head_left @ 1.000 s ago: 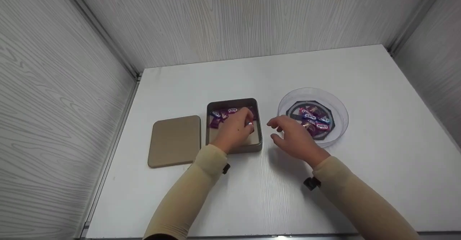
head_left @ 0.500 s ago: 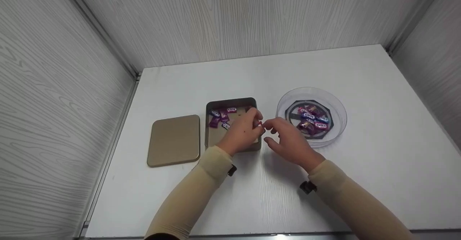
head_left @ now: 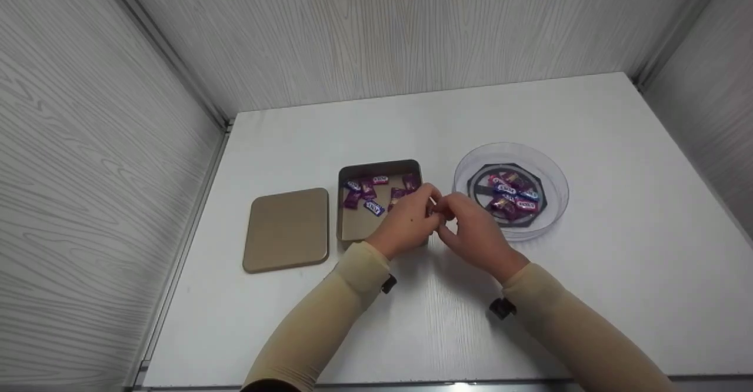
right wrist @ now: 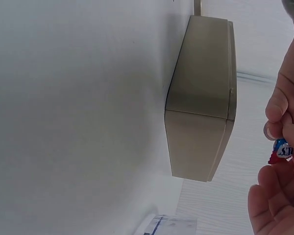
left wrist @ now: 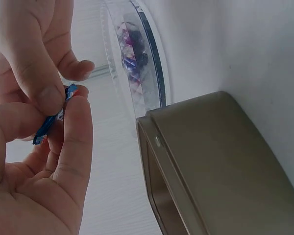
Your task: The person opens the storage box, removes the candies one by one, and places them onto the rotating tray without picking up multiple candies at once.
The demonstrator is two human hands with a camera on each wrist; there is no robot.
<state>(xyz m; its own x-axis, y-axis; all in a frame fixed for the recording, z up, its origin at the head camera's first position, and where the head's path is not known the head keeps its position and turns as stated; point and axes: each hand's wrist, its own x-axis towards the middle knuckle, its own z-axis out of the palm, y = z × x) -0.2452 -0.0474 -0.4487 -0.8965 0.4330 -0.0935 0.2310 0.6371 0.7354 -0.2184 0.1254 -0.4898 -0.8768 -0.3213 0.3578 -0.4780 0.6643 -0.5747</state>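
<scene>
Fingers (left wrist: 77, 142) of my left hand (head_left: 412, 221) and my right hand (head_left: 473, 230) meet in front of me, raised over the near right part of the tin (head_left: 356, 227) and the strip beside it. My forearms slant inward from the near edge, one from each side, in tan sleeves (head_left: 320, 315) with a small black device (head_left: 503, 308) at each wrist. My knuckles are bent on both sides, the two hands touching at their tips.

I have my left thumb and index finger drawn narrow round one wrapped candy (left wrist: 50, 125), and my right thumb presses on that same piece, so both hands hold it. My other right fingers curl loosely near it. From above, my own fingers hide nearly all of it.

It is a small twist of shiny bright blue wrapper, with white lettering and a crimped red end, tilted in my grip. It hangs above the white counter (head_left: 529, 109), apart from both tin and bowl.

Purple, blue and pink sweets (head_left: 372, 206) lie scattered inside the gold-brown tin, whose flat lid (head_left: 286, 230) rests just left of it. To my right stands a clear round bowl (head_left: 560, 189), a small heap of similar sweets inside over a dark octagonal shape.
</scene>
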